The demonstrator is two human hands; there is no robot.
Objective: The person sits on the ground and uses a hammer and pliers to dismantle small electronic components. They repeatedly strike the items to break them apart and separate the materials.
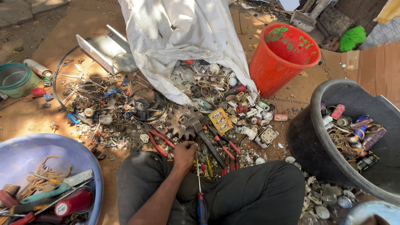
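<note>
Flattened cardboard (50,121) covers the ground outdoors, strewn with scrap: a toothed metal gear (177,121), a hammer (200,131), red-handled pliers (156,139), a white sack (183,37), a red bucket (283,56), a black tub (308,137) and a blue basin (25,152).

Head view: the person sits cross-legged. One hand (184,153), which side I cannot tell, reaches forward, forearm straight, fingers curled down at the scrap beside a screwdriver (200,187) lying between the knees; what it grips is hidden. The screwdriver looks light, stiff and slim, best held by its blue handle. The other hand is out of sight.
</note>
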